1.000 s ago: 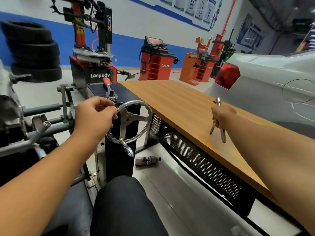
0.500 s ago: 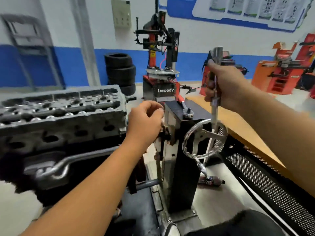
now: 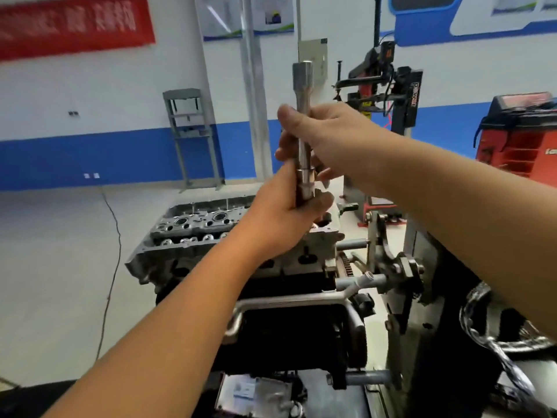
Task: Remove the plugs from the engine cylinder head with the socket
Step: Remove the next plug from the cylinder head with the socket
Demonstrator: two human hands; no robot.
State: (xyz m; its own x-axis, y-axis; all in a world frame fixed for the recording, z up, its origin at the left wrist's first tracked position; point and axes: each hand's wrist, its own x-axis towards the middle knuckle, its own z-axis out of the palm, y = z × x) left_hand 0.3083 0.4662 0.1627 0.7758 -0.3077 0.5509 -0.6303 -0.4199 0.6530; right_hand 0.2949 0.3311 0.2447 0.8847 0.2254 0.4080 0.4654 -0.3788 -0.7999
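Observation:
A long silver socket tool [image 3: 303, 95] stands upright in the air above the engine. My right hand [image 3: 328, 143] grips its shaft in the middle, and my left hand [image 3: 289, 206] grips its lower end just beneath. The grey engine cylinder head [image 3: 193, 227] sits on the engine stand below and behind my hands, its top face showing round bores and openings. My left forearm covers the near right part of the head. Plugs cannot be made out.
The engine stand's frame and clamp arms [image 3: 388, 267] rise to the right of the engine, with a chrome handwheel [image 3: 482, 321] at the far right. A tyre changer [image 3: 388, 82] and a red machine [image 3: 518, 137] stand behind. A cable [image 3: 113, 267] trails over the floor at left.
The view swung left onto the engine. My left hand left the stand and took the tool's lower end. My right hand carried the tool over the cylinder head.

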